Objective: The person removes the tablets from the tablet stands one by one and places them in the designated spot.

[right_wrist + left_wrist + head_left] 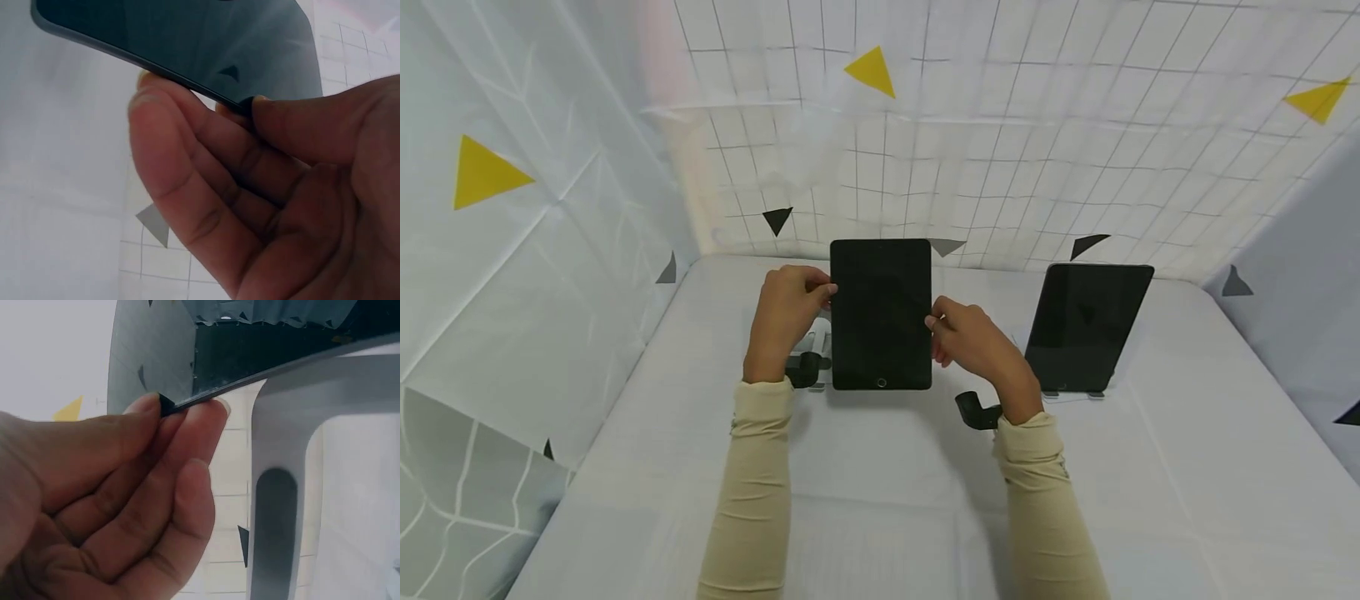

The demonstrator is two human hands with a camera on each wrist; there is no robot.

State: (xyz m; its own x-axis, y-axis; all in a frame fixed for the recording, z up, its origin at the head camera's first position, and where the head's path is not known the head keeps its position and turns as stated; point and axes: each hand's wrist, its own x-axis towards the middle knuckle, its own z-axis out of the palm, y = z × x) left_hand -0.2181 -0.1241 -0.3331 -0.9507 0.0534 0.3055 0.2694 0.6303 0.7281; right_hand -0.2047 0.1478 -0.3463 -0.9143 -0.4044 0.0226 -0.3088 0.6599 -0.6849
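Note:
A black tablet (882, 317) with a round home button stands upright, screen toward me, in the middle of the head view. My left hand (787, 310) pinches its left edge between thumb and fingers. On the opposite edge, lower down, my right hand (973, 337) pinches it in the same way. Behind the tablet's left side shows part of a grey stand (820, 342); the left wrist view has its pale frame with a dark pad (276, 506). The rest of this stand is hidden by the tablet.
To the right, a second black tablet (1086, 329) leans back on a stand with small front lips (1096, 395). White sheeting covers the table (880, 533). A gridded white curtain (985, 167) with yellow and dark triangles hangs behind. Black wrist mounts (977, 412) stick out beside my wrists.

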